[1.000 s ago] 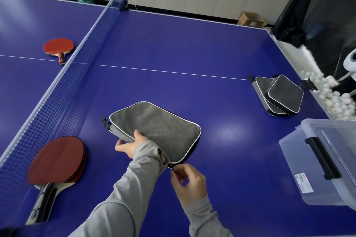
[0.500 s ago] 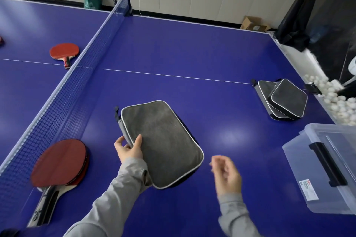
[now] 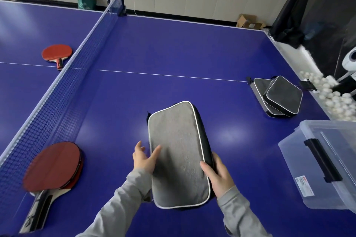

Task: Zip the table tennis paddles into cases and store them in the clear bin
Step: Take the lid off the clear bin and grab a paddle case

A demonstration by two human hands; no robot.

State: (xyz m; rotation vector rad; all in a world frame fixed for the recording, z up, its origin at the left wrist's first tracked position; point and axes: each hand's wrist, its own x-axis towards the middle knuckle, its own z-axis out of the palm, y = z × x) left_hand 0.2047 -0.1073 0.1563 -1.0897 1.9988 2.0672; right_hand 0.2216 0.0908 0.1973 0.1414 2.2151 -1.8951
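Holding the grey fabric paddle case with white piping (image 3: 178, 155) between both hands, you have it lengthwise in front of you over the blue table tennis table (image 3: 173, 48); whether its underside touches the surface cannot be told. Your right hand (image 3: 218, 174) grips the near right edge, thumb lying on the grey top face and the other fingers wrapped around the black side. Your left hand (image 3: 144, 158) is at the left edge with its fingers spread and mostly straight; only the thumb clearly touches the top face, so it rests against the case rather than clamping it. Both arms wear light grey sleeves. To your right, the clear plastic bin with a black latch handle (image 3: 323, 161) sits at the table's near right corner, apart from the case. Beyond it, two more grey zipped cases (image 3: 277, 96) lie stacked, the upper one skewed across the lower, close to the table's right edge. On your left, a pair of red-faced paddles (image 3: 54, 165) lies stacked just beside the blue net (image 3: 63, 86), handles pointing toward you. Across the net, another red paddle (image 3: 56, 53) lies flat on the far half.
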